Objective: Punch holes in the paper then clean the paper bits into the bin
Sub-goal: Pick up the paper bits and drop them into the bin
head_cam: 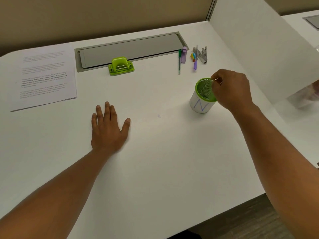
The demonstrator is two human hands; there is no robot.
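A green mesh bin point(203, 87) with a white paper wrap marked in blue stands on the white desk point(155, 169) at the right. My right hand point(231, 90) hovers over its rim, thumb and fingertips pinched together on what looks like a tiny paper bit. Small bits lie at the bin's bottom. One pale paper bit point(159, 116) lies on the desk left of the bin. My left hand point(108, 128) rests flat on the desk, fingers spread. The green hole punch point(121, 66) sits at the back. The printed paper stack point(43, 78) lies at the far left.
A grey cable tray lid point(131, 49) is set into the desk behind the punch. Pens point(179, 62), a purple marker, sticky tabs and a metal stapler point(201, 55) lie at the back right. A white divider panel point(259, 49) borders the right side.
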